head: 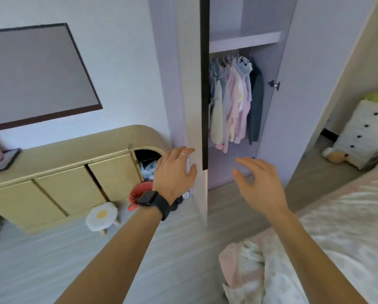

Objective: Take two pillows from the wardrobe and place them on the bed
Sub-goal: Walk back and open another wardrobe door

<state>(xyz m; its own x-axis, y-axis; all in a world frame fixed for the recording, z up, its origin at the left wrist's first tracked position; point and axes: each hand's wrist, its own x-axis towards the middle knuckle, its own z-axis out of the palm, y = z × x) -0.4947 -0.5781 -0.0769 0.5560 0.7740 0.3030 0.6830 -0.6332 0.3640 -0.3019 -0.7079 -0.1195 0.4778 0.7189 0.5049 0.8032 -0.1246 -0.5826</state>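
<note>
Forearms fill the lower frame, both extended toward the wardrobe [269, 119]. A pink blanket [242, 266] is bunched at the near corner of the bed [346, 218], which occupies the lower right.

Left hand [174, 172]: it is laid against the edge of the left door [192, 119], fingers curled round that edge, thumb on the near face. The door is held by its edge and nothing else is carried. A watch [149, 199] is worn on this wrist.

Right hand [258, 183]: it is spread wide and empty, apart from the door, and is aimed at the opening below the hanging clothes [234, 102].

Pillows: none is visible. An upper shelf [245, 40] is seen edge-on and its contents cannot be told; the lower section is partly hidden by the left door and the hands. No pillow is seen on the bed.

Step in hand, as judged: the left door is being swung clear so that the interior can be searched. It is advised that the door be drawn fully aside before any reach is made, care being taken of the stool [101, 217] and the red object [139, 194] standing near its foot. The free hand should be kept clear of the door edge and the lower section checked first.
</note>
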